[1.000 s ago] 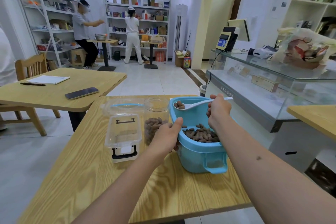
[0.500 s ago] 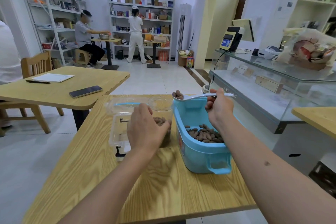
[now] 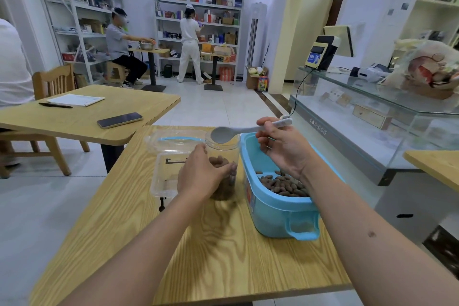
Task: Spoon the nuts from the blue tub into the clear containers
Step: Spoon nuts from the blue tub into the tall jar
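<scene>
I see a bright shop room with white metal shelving, pale floor tiles and a glass display counter on my right. My work sits on a wood-grain laminate tabletop. The largest item is the glossy blue tub, rounded plastic with a moulded handle, brown oval nuts heaped in its near end. Just left of it lies a clear boxy container with black latches, and between them stands the clear round jar, partly filled with nuts. My left hand wraps its fingers around the jar; half a second ago it was only reaching over. My right hand pinches the handle of the smooth white plastic spoon, now tipped bowl-down over the jar's mouth, where earlier it carried nuts above the tub.
</scene>
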